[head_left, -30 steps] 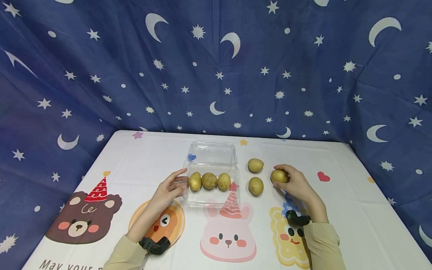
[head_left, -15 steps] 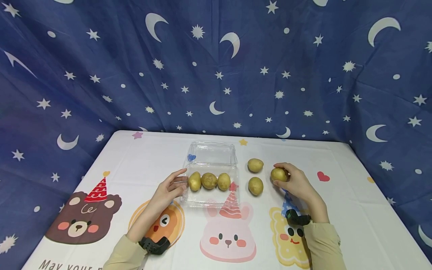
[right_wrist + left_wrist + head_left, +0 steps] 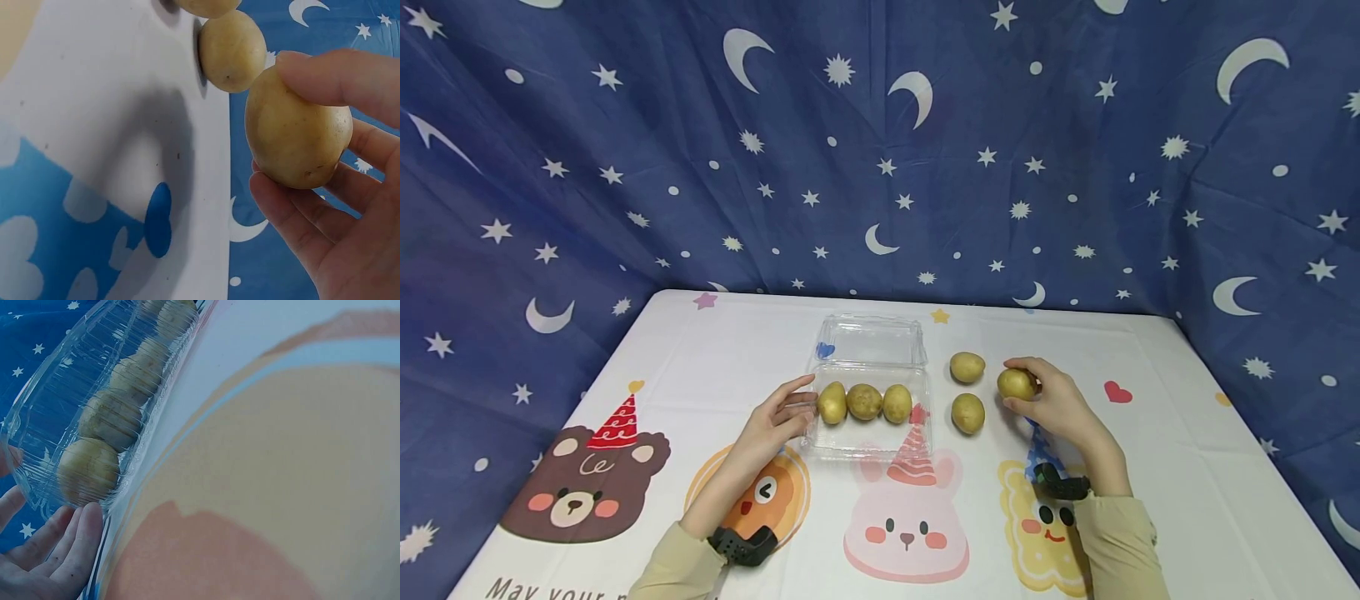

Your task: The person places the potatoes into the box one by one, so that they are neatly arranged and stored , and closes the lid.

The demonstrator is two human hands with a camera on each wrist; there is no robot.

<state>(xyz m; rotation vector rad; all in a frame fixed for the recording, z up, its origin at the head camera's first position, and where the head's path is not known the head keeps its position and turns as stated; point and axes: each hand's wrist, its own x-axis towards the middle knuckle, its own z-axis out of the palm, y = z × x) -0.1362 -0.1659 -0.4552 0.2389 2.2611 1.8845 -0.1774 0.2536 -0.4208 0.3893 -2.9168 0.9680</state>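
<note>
My right hand (image 3: 1054, 402) grips a potato (image 3: 1017, 385) between thumb and fingers. In the right wrist view, that potato (image 3: 297, 128) hangs clear of the table, its shadow falling on the cloth. A clear plastic clamshell box (image 3: 868, 440) lies with its lid (image 3: 874, 340) folded back. Inside its base, a left potato (image 3: 832, 403), a middle potato (image 3: 864, 402) and a right potato (image 3: 897, 403) form a row. The fingertips of my left hand (image 3: 778, 415) rest against the box's left wall, fingers extended, as the left wrist view also shows.
Between the box and my right hand, a far potato (image 3: 967, 367) and a near potato (image 3: 967, 413) lie on the table. A white cloth with cartoon prints (image 3: 737, 350) covers the tabletop. Behind it hangs a blue curtain (image 3: 820, 108) with moons and stars.
My right hand has raised the potato off the table and shifted it slightly left and away from me. The left hand and the box have stayed in place.
</note>
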